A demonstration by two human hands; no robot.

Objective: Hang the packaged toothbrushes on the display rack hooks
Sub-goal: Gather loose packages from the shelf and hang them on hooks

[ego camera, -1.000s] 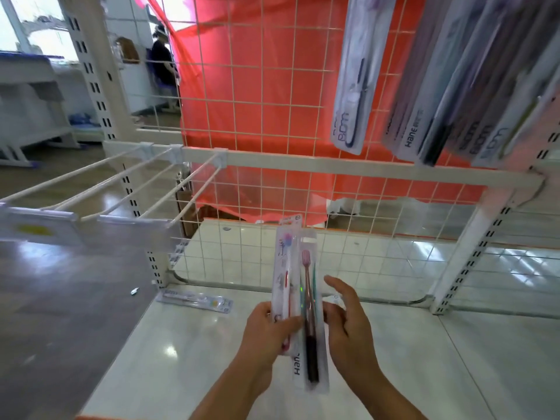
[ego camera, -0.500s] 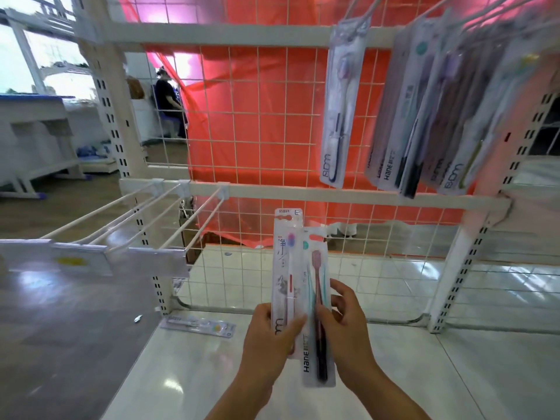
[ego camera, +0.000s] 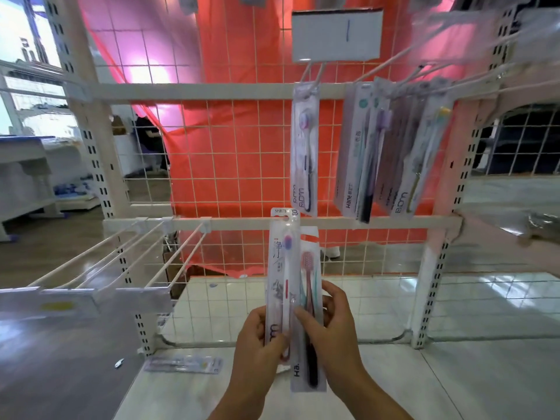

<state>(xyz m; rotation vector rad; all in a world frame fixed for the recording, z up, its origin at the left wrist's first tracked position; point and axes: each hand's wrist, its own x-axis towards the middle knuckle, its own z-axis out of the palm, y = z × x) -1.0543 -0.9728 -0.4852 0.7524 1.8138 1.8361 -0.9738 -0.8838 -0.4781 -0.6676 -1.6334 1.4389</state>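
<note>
Two packaged toothbrushes stand upright side by side in my hands, low in the middle of the view. My left hand [ego camera: 257, 344] grips the taller pack with a purple-headed brush [ego camera: 283, 262]. My right hand [ego camera: 335, 331] holds the shorter pack with a pink-headed brush [ego camera: 309, 371]. Above them, one pack [ego camera: 304, 153] hangs alone on a hook of the upper rail [ego camera: 197, 90]. Several more packs [ego camera: 391, 153] hang bunched on the hooks to its right. Bare hooks [ego camera: 127, 253] stick out from the lower rail at the left.
Another toothbrush pack [ego camera: 183, 364] lies flat on the white base shelf [ego camera: 454, 374] at the lower left. A white price card [ego camera: 336, 34] stands above the single hanging pack. Behind the rack's wire grid is red sheeting [ego camera: 242, 147]. Perforated uprights [ego camera: 436, 283] frame the bay.
My view has tilted up, bringing the upper rail and the price card into sight. Both hands have risen slightly with the two packs, and my right hand now grips its pack.
</note>
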